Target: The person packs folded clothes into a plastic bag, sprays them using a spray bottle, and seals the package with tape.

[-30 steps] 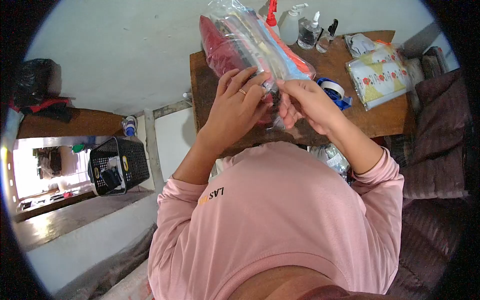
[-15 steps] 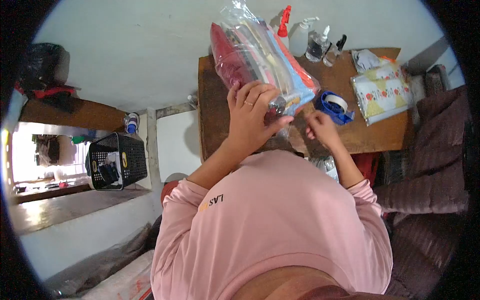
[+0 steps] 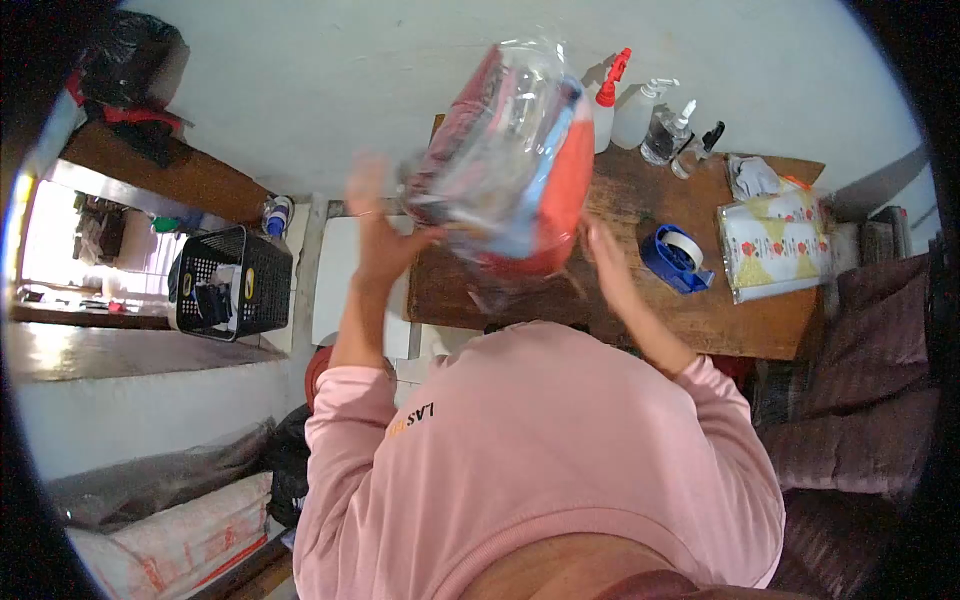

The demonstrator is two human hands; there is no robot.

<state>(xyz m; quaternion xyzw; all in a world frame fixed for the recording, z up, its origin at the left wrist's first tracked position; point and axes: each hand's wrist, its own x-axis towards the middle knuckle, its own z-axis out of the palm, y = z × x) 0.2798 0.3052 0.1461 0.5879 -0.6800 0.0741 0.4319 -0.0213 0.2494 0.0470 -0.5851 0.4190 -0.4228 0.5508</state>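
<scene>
A clear plastic bag of folded fabrics [image 3: 510, 170] in dark red, grey, blue and orange-red stands tilted over the wooden table, smeared by motion. At its left side is my left hand [image 3: 380, 225], open, fingers spread upward and blurred, with the thumb reaching toward the bag's lower left edge. My right hand [image 3: 607, 255] lies along the lower right side of the bag, its fingers stretched out. Whether either palm presses on the plastic is hard to tell. A blue tape dispenser [image 3: 677, 259] with a roll of tape sits to the right of my right hand.
On the wooden table [image 3: 620, 200], a red-topped spray bottle [image 3: 605, 110] and several clear bottles line the wall. A flat pack of flower-printed cloth [image 3: 775, 245] lies at the right. A black plastic basket [image 3: 235, 285] stands on the ledge at left.
The bag has been turned more upright and shifted. My left hand has left its top and moved to its left side. My right hand's curled fingers have straightened beside it.
</scene>
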